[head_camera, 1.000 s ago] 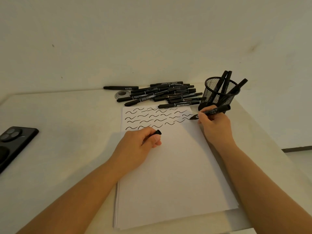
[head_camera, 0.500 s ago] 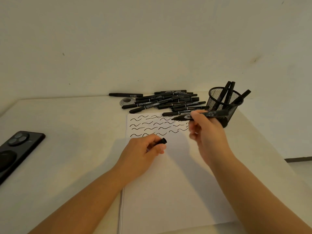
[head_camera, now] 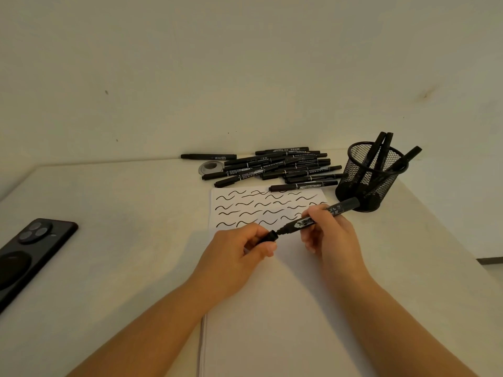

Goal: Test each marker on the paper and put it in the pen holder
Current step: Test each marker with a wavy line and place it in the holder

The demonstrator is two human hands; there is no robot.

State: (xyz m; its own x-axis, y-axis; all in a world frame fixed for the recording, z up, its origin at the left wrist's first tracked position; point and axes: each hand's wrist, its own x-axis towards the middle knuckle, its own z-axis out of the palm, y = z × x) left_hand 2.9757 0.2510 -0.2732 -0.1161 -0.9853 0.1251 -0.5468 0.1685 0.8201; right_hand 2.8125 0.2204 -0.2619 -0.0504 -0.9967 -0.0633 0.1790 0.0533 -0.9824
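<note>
My right hand (head_camera: 330, 235) holds a black marker (head_camera: 341, 208) slanted over the white paper (head_camera: 283, 308), its tip pointing down-left. My left hand (head_camera: 239, 253) pinches the marker's black cap (head_camera: 268, 237), and the marker's tip meets the cap's mouth. Several rows of black wavy test lines (head_camera: 253, 208) cover the top of the paper. A black mesh pen holder (head_camera: 367, 183) stands at the paper's far right corner with three markers (head_camera: 381, 151) leaning in it. A pile of black markers (head_camera: 280, 167) lies beyond the paper by the wall.
A black phone (head_camera: 30, 248) lies face down at the table's left edge. A small grey roll of tape (head_camera: 211, 167) sits left of the marker pile. The table's right edge runs just beyond the pen holder.
My right hand has lifted the marker off the paper's top right and carried it left and down to the cap in my left hand. The view has tilted upward.
</note>
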